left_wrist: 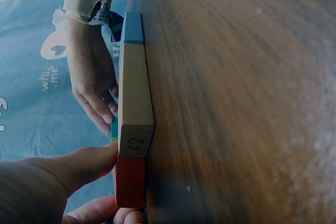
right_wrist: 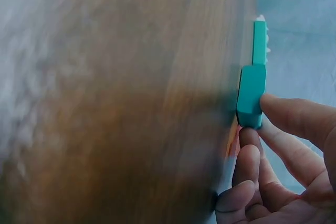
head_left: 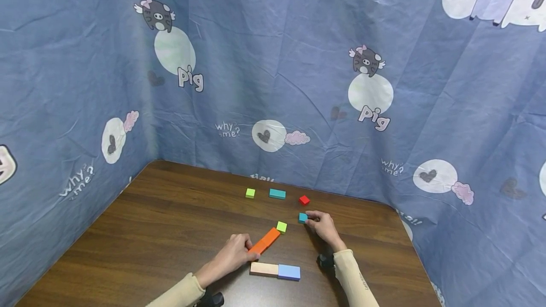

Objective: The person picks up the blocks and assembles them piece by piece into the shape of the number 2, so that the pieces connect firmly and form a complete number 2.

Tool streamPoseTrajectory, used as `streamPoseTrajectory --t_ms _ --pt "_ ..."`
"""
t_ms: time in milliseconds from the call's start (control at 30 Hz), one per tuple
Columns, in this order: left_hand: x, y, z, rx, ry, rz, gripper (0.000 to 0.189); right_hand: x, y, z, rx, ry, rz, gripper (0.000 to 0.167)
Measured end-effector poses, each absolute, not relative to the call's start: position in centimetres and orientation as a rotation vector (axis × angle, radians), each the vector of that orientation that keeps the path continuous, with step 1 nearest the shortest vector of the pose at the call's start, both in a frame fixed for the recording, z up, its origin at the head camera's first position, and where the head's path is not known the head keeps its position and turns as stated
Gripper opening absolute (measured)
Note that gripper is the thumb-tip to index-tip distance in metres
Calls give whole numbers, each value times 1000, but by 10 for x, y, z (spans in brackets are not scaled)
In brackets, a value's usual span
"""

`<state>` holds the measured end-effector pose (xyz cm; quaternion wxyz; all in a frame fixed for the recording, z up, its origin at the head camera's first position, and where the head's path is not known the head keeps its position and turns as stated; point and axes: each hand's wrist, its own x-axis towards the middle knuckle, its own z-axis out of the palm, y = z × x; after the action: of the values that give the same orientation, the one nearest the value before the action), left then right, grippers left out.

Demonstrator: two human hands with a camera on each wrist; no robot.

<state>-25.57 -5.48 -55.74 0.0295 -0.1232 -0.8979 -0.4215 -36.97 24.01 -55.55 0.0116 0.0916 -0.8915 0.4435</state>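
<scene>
My left hand (head_left: pixel 232 252) grips the near end of an orange bar (head_left: pixel 269 239), thumb on one side and fingers on the other. The bar, which shows a seam partway along, lies slanted on the table, its far end at a lime green block (head_left: pixel 281 227). With thumb and fingertips, my right hand (head_left: pixel 323 226) pinches a small teal block (head_left: pixel 303 218) at its right side; the right wrist view shows this teal block (right_wrist: pixel 252 93) between thumb and fingers. Just in front of the left hand, a pale wooden block (head_left: pixel 264 269) stamped 42 lies end to end with a blue block (head_left: pixel 289 272).
Along the back of the brown wooden table (head_left: pixel 179 212) lie another lime green block (head_left: pixel 250 193), a long teal block (head_left: pixel 277 194) and a red block (head_left: pixel 304 200). A blue patterned cloth (head_left: pixel 273 84) hangs behind the table and at its left side.
</scene>
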Motion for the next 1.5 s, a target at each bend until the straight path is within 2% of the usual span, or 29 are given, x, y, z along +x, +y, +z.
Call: streamPoseTrajectory --t_ms 1500 --pt "-255 -54 -557 -367 -2765 -1282 28 -371 214 -554 432 -2836 1357 27"
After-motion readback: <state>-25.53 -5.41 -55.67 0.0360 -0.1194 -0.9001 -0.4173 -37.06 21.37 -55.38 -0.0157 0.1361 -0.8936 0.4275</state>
